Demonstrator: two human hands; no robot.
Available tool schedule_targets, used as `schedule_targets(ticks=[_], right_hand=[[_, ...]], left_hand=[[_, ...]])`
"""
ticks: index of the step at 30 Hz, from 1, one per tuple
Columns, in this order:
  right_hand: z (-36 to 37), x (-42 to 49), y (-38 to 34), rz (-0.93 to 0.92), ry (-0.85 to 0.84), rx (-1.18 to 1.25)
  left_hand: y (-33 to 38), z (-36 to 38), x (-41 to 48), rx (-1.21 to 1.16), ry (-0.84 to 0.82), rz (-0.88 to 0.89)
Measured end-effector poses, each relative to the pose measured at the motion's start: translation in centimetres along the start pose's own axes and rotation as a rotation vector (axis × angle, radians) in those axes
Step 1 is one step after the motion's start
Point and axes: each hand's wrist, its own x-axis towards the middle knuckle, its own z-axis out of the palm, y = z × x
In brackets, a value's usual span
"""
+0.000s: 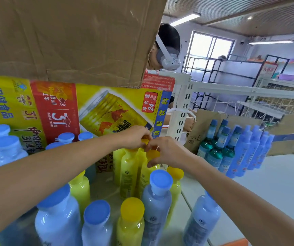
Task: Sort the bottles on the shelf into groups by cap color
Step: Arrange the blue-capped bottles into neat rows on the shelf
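Two bare arms, uncovered right to frame edges. Left forearm (54,166) comes in from 8 o'clock, right forearm (240,189) from 4 o'clock, both long & smooth. Left hand (133,137) & right hand (165,153) bare too, knuckles showing on R.

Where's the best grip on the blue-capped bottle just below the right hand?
Probably take the blue-capped bottle by the neck just under its cap, reaching down from above. It stands upright, the cap flares wider than the neck, and yellow-capped bottles crowd its body.
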Motion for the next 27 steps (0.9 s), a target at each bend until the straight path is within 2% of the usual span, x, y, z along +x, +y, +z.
schedule_targets(ticks=[10,14,21,27], right_hand=[[-0.4,-1.8,1.0,0.061,0.032,0.227],[-1.6,-3.6,1.5,0.069,0.104,0.185],[-2.6,-8.2,2.4,0.113,0.248,0.164],[-1.7,-12.7,2.2,0.168,0.234,0.124]], left_hand=[[-0.4,-0.7,-1.0,0.073,-0.083,-0.035],[0.6,-2.0,-2.7,0.033,0.002,-0.007],[4.2,-2.6,-6.5,-0.039,0.119,0.146],[6.6,-0.9,-9.2,-0.144,-0.044,0.213]])
